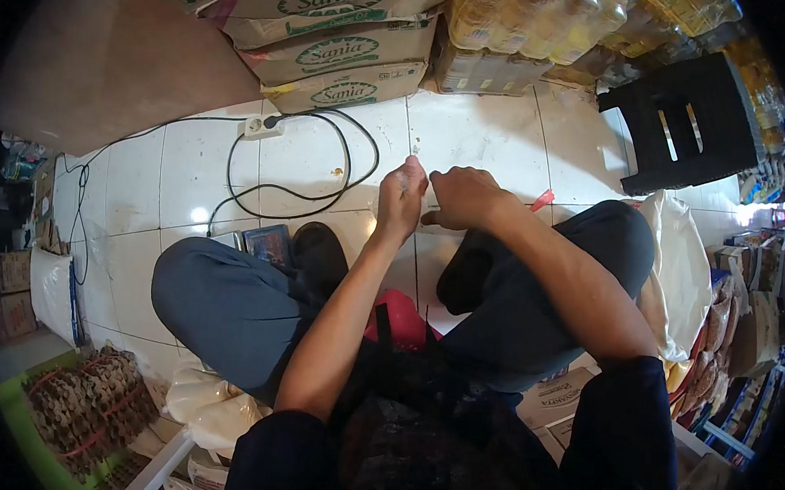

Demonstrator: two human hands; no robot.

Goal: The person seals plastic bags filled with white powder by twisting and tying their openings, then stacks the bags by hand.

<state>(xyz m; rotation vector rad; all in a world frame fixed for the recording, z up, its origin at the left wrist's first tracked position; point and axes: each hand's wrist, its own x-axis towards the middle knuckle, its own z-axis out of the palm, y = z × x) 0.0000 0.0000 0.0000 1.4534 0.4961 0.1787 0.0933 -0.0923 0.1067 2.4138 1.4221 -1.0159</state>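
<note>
My left hand (402,198) is held out in front of me, fingers curled in and thumb side up. Something pale may show at its fingers, too small to name. Close by on the right, my right hand (465,198) is bent over with its fingers folded, knuckles towards the camera. A narrow gap separates the two hands, and what they pinch, if anything, is hidden. Both are above the white tiled floor (471,133), between my knees. A small red scrap (544,199) lies beyond my right wrist.
A black cable (348,157) loops across the floor from a white socket block (263,127). Stacked Sania cartons (341,53) and packs of yellow oil bottles (523,19) stand ahead. On the right are a black plastic stool (679,123) and a cream sack (676,271). Between my legs is something red (399,317).
</note>
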